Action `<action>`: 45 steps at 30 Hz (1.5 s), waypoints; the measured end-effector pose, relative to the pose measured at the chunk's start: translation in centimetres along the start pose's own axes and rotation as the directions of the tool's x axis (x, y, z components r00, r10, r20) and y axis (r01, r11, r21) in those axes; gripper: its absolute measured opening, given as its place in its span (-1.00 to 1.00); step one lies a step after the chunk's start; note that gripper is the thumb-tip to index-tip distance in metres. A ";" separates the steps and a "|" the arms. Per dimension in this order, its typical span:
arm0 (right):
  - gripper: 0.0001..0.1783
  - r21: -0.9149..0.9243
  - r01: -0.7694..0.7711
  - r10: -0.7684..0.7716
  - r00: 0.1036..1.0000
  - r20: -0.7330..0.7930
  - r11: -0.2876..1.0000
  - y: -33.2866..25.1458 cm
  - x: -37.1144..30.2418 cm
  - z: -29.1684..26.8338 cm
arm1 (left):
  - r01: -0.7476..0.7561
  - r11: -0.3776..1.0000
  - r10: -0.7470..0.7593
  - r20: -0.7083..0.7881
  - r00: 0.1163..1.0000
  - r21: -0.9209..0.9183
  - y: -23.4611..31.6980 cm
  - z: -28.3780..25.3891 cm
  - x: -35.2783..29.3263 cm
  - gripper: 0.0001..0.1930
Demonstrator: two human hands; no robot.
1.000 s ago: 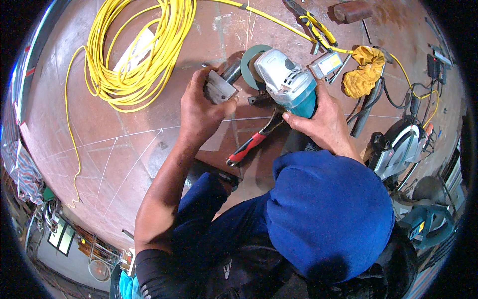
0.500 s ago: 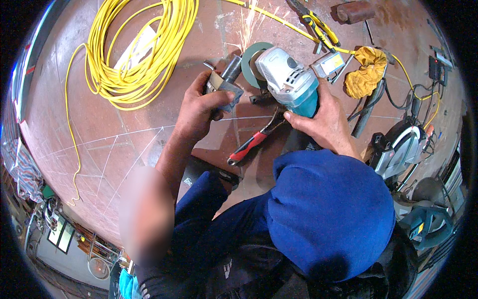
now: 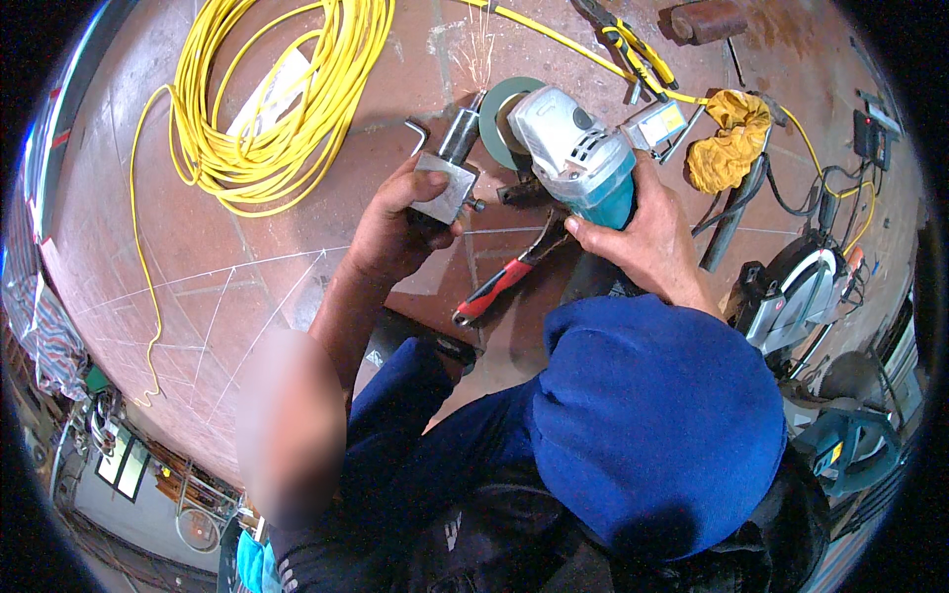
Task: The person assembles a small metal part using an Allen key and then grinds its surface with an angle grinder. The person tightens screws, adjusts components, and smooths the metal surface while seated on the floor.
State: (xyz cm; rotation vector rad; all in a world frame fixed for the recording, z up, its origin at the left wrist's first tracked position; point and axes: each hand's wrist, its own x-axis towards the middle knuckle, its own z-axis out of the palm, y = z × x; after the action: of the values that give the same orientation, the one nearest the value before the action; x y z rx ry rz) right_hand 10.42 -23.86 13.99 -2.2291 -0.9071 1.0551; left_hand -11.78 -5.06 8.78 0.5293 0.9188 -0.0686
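My left hand [image 3: 393, 225] is closed round a square grey metal block [image 3: 448, 186]. A shiny metal cylinder [image 3: 462, 131] sticks up from that block, its tip close beside the grinding disc [image 3: 492, 119]; whether they touch I cannot tell. A thin bent rod [image 3: 416, 130] shows beside the block, and a small bolt [image 3: 477, 206] sits at its corner. With my right hand [image 3: 652, 242] I grip the teal and grey body of an angle grinder [image 3: 576, 148]. Faint sparks [image 3: 479, 49] rise beyond the disc. Below the grinder lies a tool with a red and black handle [image 3: 491, 294].
A coil of yellow cable [image 3: 336, 119] lies on the tiled floor at far left. Yellow-handled pliers [image 3: 638, 54], a small box [image 3: 654, 127] and a crumpled yellow cloth [image 3: 727, 138] are at far right. A cutting machine [image 3: 796, 292] stands on the right among black cables.
The block has turned in my left hand, showing its flat face and more of the cylinder. The spark stream has thinned. The grinder has hardly moved.
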 end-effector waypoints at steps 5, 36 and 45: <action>-0.07 0.044 -0.031 0.032 0.999 -0.011 0.999 0.5 -0.2 0.1 | 0.046 0.971 -0.013 0.139 0.990 -0.234 -0.5 -0.9 0.1 -0.36; -0.13 0.153 -0.025 0.026 1.000 -0.002 0.988 1.7 0.4 0.4 | 0.060 0.932 0.042 0.272 0.961 -0.356 -1.4 -1.4 0.2 -0.17; -0.12 0.614 -0.272 0.240 0.961 0.136 0.741 3.8 1.7 -1.8 | -0.067 -0.101 0.737 0.120 0.665 0.993 -0.5 -0.7 1.5 -0.34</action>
State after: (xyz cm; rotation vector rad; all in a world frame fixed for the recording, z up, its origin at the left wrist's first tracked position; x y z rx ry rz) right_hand 14.00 -25.33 11.67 -1.7742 -0.1866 1.3059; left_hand -11.49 -4.92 7.05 2.3807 1.0393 0.0790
